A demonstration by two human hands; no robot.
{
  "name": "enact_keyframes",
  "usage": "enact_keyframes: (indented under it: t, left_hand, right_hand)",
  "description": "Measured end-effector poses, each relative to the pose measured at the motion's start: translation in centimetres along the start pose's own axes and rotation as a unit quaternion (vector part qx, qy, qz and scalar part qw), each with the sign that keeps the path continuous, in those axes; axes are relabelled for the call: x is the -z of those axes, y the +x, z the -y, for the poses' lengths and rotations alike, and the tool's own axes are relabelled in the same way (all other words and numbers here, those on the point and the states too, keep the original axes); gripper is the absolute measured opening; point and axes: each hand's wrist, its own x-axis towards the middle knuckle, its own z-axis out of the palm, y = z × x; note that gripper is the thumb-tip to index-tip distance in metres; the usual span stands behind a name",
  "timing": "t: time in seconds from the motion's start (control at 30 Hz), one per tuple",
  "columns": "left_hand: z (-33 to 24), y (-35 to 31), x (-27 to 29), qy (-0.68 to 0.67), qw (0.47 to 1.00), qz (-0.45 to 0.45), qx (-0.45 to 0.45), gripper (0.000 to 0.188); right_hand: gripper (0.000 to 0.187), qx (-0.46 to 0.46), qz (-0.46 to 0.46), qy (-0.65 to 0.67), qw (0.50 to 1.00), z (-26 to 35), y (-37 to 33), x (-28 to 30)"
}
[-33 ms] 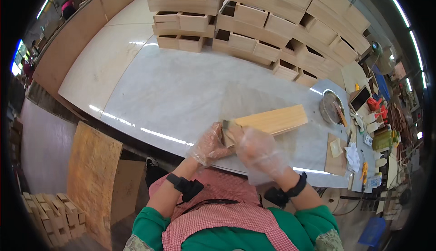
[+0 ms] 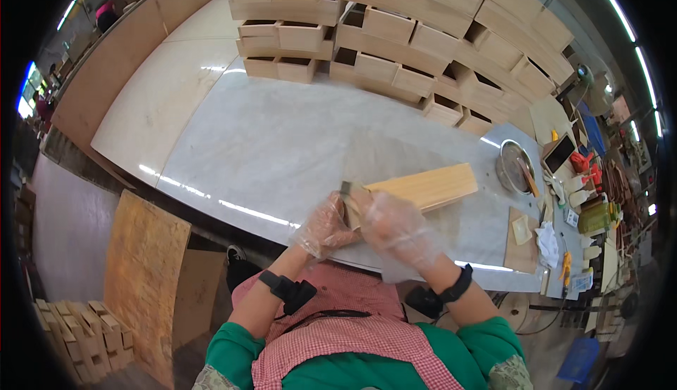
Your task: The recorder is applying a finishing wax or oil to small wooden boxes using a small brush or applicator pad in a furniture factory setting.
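Observation:
A long, pale yellow wooden piece [image 2: 430, 184] lies slantwise near the front of the grey table, its shape like a narrow box or thick board. My left hand [image 2: 326, 226], in a clear plastic glove, is closed round the piece's near left end. Over that same end is my right hand [image 2: 398, 229], gloved too and slightly blurred. Its fingers are closed on a flat tan thing with a dark edge [image 2: 347, 191], perhaps a brush; the fingers hide most of it.
Stacked wooden drawer boxes [image 2: 381, 65] line the table's far side. A metal bowl [image 2: 509, 171] with a wooden-handled tool stands to the right, near a phone [image 2: 559, 151], a white cloth [image 2: 547, 238] and bottles. A plywood sheet [image 2: 144, 270] leans at lower left.
My right hand has shifted slightly left with the flat tan thing, whose dark edge now reaches a little past the wooden piece's left end. My left hand and the piece stay about still.

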Motion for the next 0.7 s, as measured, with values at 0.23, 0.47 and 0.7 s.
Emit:
enact_keyframes:
  t: [0.23, 0.47, 0.7]
  left_hand:
    - [1.8, -0.2, -1.0, -0.249, 0.967, 0.003, -0.049, 0.070]
    - [0.5, 0.1, -1.2, -0.227, 0.974, -0.007, -0.006, 0.075]
    - [0.9, 0.3, -1.5, -0.180, 0.983, -0.019, -0.002, 0.073]
  right_hand:
    - [0.028, -0.101, 0.144, -0.010, 0.984, 2.5, -1.0, 0.6]
    - [0.036, -0.284, -0.049, -0.065, 0.955, -8.3, -9.1, 0.9]
    - [0.035, -0.075, -0.090, -0.203, 0.972, -3.6, -7.1, -0.8]
